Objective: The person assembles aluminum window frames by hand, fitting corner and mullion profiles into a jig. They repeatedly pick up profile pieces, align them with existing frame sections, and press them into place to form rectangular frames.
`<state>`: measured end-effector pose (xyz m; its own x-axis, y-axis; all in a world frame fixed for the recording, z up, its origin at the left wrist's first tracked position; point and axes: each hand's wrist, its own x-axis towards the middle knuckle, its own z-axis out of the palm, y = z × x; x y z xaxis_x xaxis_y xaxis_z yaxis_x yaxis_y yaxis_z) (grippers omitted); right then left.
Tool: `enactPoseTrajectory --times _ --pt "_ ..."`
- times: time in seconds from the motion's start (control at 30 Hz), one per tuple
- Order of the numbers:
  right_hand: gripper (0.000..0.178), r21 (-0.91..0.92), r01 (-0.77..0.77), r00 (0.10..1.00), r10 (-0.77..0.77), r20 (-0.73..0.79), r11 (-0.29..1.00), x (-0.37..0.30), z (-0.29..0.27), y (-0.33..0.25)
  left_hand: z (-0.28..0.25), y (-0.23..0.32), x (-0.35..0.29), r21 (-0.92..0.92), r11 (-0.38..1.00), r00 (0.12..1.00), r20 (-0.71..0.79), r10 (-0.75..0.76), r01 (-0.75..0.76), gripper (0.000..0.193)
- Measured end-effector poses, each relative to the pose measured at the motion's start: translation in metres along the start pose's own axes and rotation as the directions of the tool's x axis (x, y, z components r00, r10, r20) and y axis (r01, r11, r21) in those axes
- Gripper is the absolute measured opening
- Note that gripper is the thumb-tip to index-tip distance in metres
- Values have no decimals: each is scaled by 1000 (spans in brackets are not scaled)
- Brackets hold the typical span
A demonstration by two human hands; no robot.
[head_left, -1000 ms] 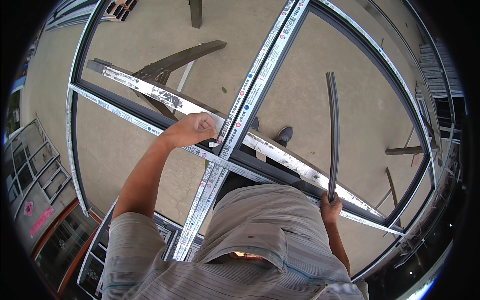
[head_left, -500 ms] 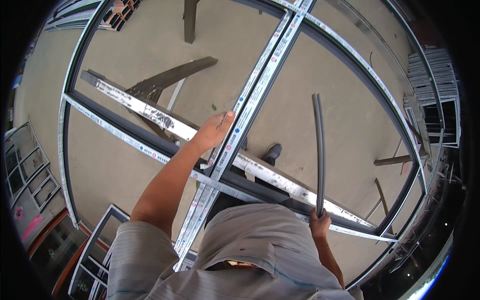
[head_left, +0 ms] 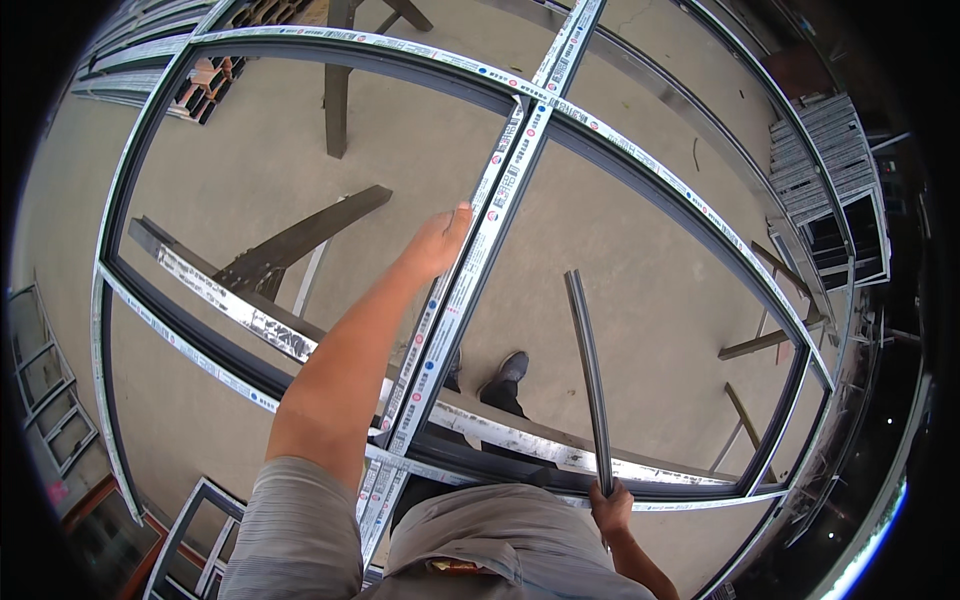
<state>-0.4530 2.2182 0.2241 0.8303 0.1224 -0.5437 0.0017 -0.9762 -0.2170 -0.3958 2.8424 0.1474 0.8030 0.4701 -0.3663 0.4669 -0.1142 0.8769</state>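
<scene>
Two hands, left hand (head_left: 437,240) on white-taped mullion (head_left: 470,270), right hand (head_left: 610,503) gripping dark strip (head_left: 590,370)

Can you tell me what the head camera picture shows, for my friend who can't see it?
A person's left hand touches the middle bar of a big metal window frame, while the right hand holds a dark strip.

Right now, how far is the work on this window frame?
Done: the frame is assembled, still in protective film. In hand: the left hand rests against the centre bar; the right hand holds a dark strip upright. Left: the strip is not yet fitted.
</scene>
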Motion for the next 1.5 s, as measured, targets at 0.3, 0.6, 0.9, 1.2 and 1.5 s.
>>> enactPoseTrajectory --times 0.3,0.6,0.9,1.2,1.5 --pt "33 -15 -41 999 41 23 999 -3 -5 -15 -2 41 65 -9 996 994 -63 -94 93 88" --pt "37 52 -213 972 206 112 976 -1 -19 -33 4 46 60 244 966 988 -151 -44 80 87" --pt "31 61 -74 997 73 16 995 21 -29 -39 10 73 52 442 880 970 -233 -71 171 78" --pt "33 249 -84 992 105 -70 965 51 -48 -87 9 72 51 412 893 974 -203 -101 179 78" --pt "36 346 58 990 -10 -139 936 91 -68 -147 18 54 20 347 926 982 -163 -96 148 75"
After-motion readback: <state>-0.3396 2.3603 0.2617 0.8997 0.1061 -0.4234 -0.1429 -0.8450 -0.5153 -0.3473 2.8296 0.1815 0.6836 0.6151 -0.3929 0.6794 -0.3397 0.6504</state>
